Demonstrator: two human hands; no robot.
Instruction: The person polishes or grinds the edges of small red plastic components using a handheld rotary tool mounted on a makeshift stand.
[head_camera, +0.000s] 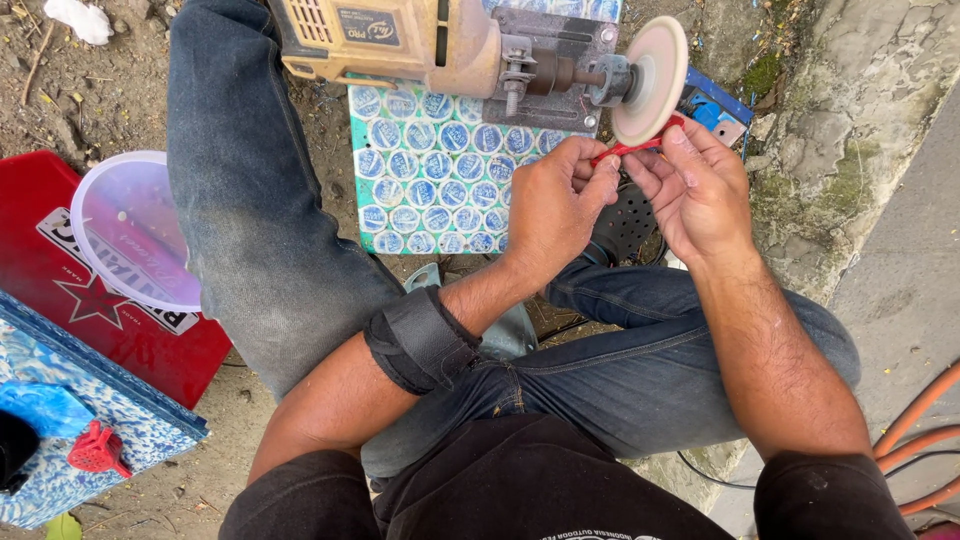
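1. Head view: the left hand and the right hand meet in front of the person's knees, both pinching one thin red strip.

2. Head view: the red strip lies just beyond the fingertips, its long axis running left to right with a slight rise toward the right. Its far end touches or comes very near the lower edge of the pale grinding disc; actual contact cannot be confirmed.

3. Head view: the left hand is clenched on the nearer end of the strip, thumb and forefinger pressed together. The right hand grips the end by the disc, thumb laid along the strip. The right hand is the nearer of the two to the disc.

4. Head view: the disc sits on the shaft of a yellow power drill that lies sideways on a tile patterned with blue circles, directly ahead of both hands.

5. Head view: a black wrist brace wraps the left forearm. A clear plastic lid rests on a red box, well apart to the left.
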